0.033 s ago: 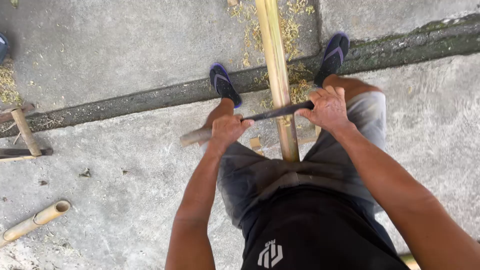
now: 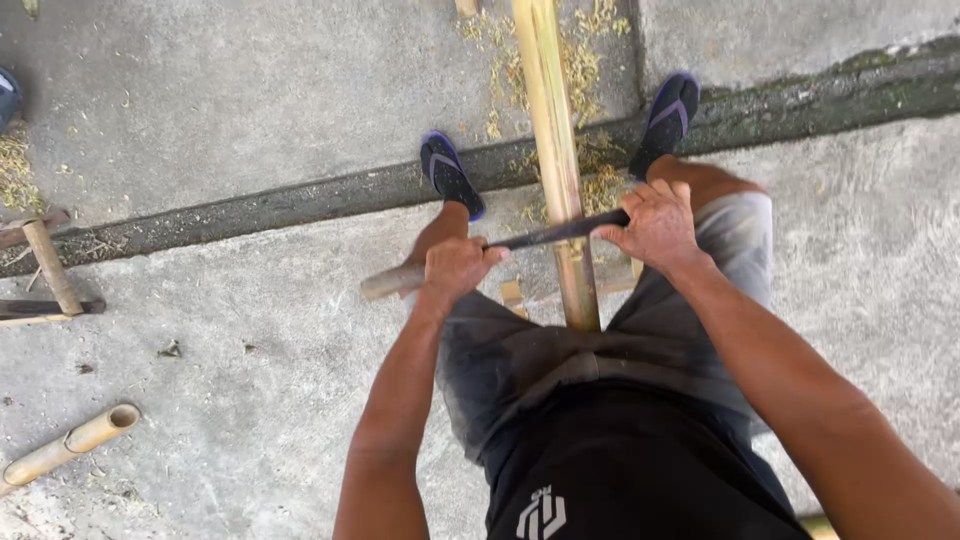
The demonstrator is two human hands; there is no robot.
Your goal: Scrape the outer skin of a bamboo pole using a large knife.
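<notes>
Head view, read left to right with the long bamboo pole point(image 2: 556, 170) as landmark. Far left of the pole, a short hollow bamboo offcut point(image 2: 70, 445) lies on the concrete floor point(image 2: 250, 100), its open end turned toward the pole; above it stands a small wooden frame point(image 2: 45, 265) beside the dark groove point(image 2: 250, 205) that crosses the floor and passes under the pole. Just left of the pole, the left hand point(image 2: 455, 270) is closed fully round the wooden handle of a dark blade point(image 2: 545, 235), the handle's butt projecting leftward past the fist. The blade lies across the pole, touching its upper face. Just right of the pole, the right hand point(image 2: 655, 225) is curled over the blade's far end, fingers wrapped, thumb pressed along the metal. The pole runs from the top edge down between the knees; its near end is hidden by grey shorts point(image 2: 600, 350). Two dark sandals point(image 2: 450, 175) flank the pole on the groove. Pale shavings point(image 2: 590, 60) lie scattered about the pole's upper length.
</notes>
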